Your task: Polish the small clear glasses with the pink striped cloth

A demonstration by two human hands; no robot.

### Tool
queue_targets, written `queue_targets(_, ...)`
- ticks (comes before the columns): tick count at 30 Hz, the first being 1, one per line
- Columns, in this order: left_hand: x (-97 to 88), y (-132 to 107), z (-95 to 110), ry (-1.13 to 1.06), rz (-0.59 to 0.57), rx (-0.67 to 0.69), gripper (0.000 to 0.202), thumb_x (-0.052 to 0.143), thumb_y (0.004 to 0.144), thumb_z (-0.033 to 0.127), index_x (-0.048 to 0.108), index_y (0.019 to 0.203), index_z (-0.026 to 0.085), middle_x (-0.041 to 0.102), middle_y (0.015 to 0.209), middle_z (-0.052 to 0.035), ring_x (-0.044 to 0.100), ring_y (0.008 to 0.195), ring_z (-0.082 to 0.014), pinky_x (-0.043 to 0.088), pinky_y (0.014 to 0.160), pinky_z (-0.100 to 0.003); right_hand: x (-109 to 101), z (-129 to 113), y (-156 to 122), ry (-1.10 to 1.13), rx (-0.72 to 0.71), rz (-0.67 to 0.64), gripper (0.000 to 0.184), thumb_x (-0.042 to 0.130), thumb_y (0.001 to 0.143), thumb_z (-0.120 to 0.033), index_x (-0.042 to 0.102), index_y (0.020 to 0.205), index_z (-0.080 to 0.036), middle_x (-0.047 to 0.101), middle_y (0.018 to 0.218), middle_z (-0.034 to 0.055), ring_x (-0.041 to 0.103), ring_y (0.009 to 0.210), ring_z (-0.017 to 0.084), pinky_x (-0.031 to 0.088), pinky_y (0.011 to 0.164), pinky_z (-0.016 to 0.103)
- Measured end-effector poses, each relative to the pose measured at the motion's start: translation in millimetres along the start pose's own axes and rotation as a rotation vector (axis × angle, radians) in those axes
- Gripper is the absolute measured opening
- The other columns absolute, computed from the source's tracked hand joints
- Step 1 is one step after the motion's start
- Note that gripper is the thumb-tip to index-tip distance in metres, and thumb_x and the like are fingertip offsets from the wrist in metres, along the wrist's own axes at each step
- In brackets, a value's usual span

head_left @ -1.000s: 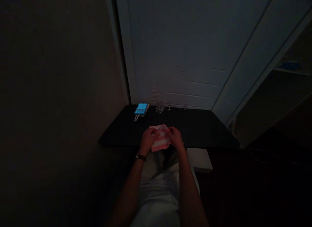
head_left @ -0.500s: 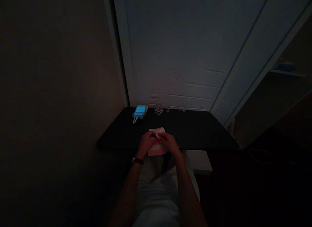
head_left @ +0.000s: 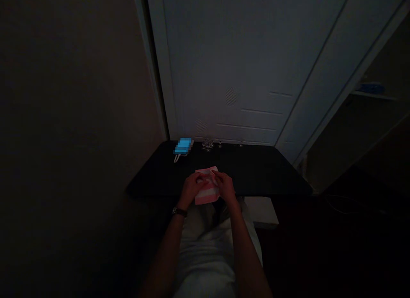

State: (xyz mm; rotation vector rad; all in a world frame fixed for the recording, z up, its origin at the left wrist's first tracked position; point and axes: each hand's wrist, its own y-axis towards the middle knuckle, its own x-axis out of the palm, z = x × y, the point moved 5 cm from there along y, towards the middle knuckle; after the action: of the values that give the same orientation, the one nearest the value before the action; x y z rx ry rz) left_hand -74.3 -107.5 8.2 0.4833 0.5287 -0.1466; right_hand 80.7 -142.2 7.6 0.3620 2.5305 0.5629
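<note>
A small pink-and-white striped cloth (head_left: 206, 197) is spread between my hands, over the near edge of the black table. My left hand (head_left: 191, 188) grips its left side, fingers bent over the upper surface. At the upper right, my right hand (head_left: 226, 186) pinches a fold of the cloth between thumb and fingers. Dim light hides the fingertips in part, and whether anything lies inside the cloth cannot be seen.
Small clear glass pieces (head_left: 208, 144) stand clustered at the back of the black table (head_left: 262, 170), with two more to their right. A device with a blurred blue screen (head_left: 183, 146) sits back left. A white panelled door (head_left: 224, 54) rises behind; a white box-like object (head_left: 261, 210) lies lower right.
My hands have moved slightly apart. The right hand has shifted to the right with a fold of the cloth, and more of the cloth's middle shows between the hands.
</note>
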Motion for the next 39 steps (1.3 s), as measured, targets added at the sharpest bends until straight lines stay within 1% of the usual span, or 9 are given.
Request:
queue_targets(8,0.3,-1.0,-2.9,-0.058,-0.016,-0.046,0.020,0.063,0.066,0.022,0.064,0.086,0.018,0.067,0.087,-0.0032,0.061,0.079,-0.0164,0.047,0.073,-0.028,-0.3,6.8,0.4,0.041,0.056,0.070,0.032,0.046,0.081,-0.023,0.062,0.109,-0.020,0.065,0.104,0.0076,0.060,0.091,0.018,0.045,0.080,0.029)
queue_targets(12,-0.7,-1.8,-1.7,-0.061,-0.023,-0.044,0.020,0.063,0.067,0.024,0.064,0.086,0.018,0.067,0.085,-0.0035,0.061,0.078,-0.0163,0.047,0.072,-0.028,-7.9,9.3,-1.5,0.114,0.134,0.133,0.039,0.047,0.080,-0.028,0.056,0.116,-0.018,0.066,0.087,0.0058,0.059,0.071,0.015,0.045,0.063,0.024)
queue_targets(14,-0.7,-2.3,-2.3,-0.051,-0.021,-0.040,0.021,0.063,0.067,0.026,0.064,0.086,0.018,0.067,0.084,-0.0034,0.061,0.077,-0.0163,0.047,0.071,-0.027,-12.2,10.9,-1.5,0.143,0.183,0.147,0.035,0.047,0.078,-0.029,0.060,0.108,-0.017,0.066,0.080,0.0044,0.058,0.066,0.014,0.044,0.059,0.023)
queue_targets(17,-0.5,-3.0,-3.9,-0.039,-0.014,-0.029,0.023,0.062,0.068,0.030,0.063,0.088,0.018,0.067,0.085,-0.0035,0.061,0.077,-0.0165,0.047,0.070,-0.027,-16.3,11.0,0.6,0.158,0.192,0.104,0.025,0.047,0.076,-0.028,0.066,0.089,-0.017,0.066,0.080,0.0039,0.059,0.071,0.015,0.043,0.062,0.022)
queue_targets(19,0.0,-3.3,-4.8,-0.041,-0.019,-0.030,0.025,0.063,0.068,0.031,0.063,0.088,0.017,0.067,0.086,-0.0040,0.061,0.078,-0.0167,0.047,0.071,-0.028,-18.2,12.7,2.2,0.146,0.196,0.077,0.023,0.048,0.075,-0.028,0.067,0.083,-0.016,0.067,0.080,0.0038,0.059,0.072,0.015,0.043,0.063,0.022)
queue_targets(25,-1.1,-3.6,-2.5,-0.039,-0.017,-0.042,0.024,0.062,0.067,0.032,0.064,0.087,0.017,0.067,0.086,-0.0038,0.061,0.078,-0.0172,0.046,0.070,-0.028,-18.4,17.7,6.5,0.166,0.191,0.041,0.024,0.048,0.073,-0.026,0.067,0.083,-0.016,0.067,0.079,0.0030,0.058,0.071,0.014,0.041,0.063,0.022)
queue_targets(29,-1.8,-4.0,-1.1,-0.039,-0.011,-0.029,0.023,0.063,0.067,0.032,0.063,0.086,0.018,0.067,0.085,-0.0036,0.061,0.077,-0.0166,0.046,0.070,-0.027,-19.0,16.6,6.2,0.286,0.248,0.031,0.022,0.050,0.070,-0.026,0.068,0.080,-0.016,0.067,0.077,0.0026,0.056,0.070,0.014,0.041,0.062,0.022)
queue_targets(34,-1.9,-5.2,0.5,-0.087,-0.030,-0.018,0.021,0.062,0.068,0.028,0.063,0.085,0.017,0.066,0.087,-0.0032,0.060,0.079,-0.0161,0.046,0.071,-0.027,-20.3,10.5,3.3,0.522,0.335,-0.044,0.025,0.056,0.067,-0.032,0.068,0.082,-0.014,0.066,0.078,0.0028,0.056,0.070,0.014,0.042,0.064,0.023)
queue_targets(39,-2.1,-5.8,2.5,-0.125,-0.043,-0.044,0.019,0.061,0.067,0.023,0.062,0.085,0.017,0.066,0.083,-0.0023,0.061,0.077,-0.0162,0.046,0.069,-0.027,-17.9,-5.4,7.2,0.588,0.371,-0.013,0.025,0.058,0.064,-0.032,0.067,0.080,-0.014,0.065,0.075,0.0021,0.055,0.067,0.014,0.041,0.061,0.023)
